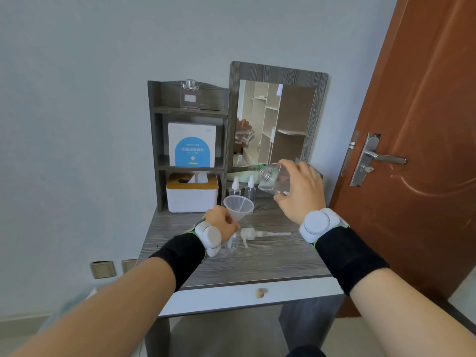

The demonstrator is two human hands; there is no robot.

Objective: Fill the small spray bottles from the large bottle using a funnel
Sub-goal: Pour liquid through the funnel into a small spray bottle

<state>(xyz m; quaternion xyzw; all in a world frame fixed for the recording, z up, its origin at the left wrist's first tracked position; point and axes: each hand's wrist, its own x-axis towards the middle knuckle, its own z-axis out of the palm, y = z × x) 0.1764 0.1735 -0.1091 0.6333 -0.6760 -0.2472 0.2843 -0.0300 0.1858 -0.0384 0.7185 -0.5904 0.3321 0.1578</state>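
Near funnel (238,206), right hand (300,191) tilts large bottle (274,180), apparently uncapped

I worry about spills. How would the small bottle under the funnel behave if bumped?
The small bottle looks slim and seems empty, so it is probably light and easy to tip. The wide funnel on top likely makes it top-heavy. The left hand grips where funnel meets bottle, which probably steadies both.
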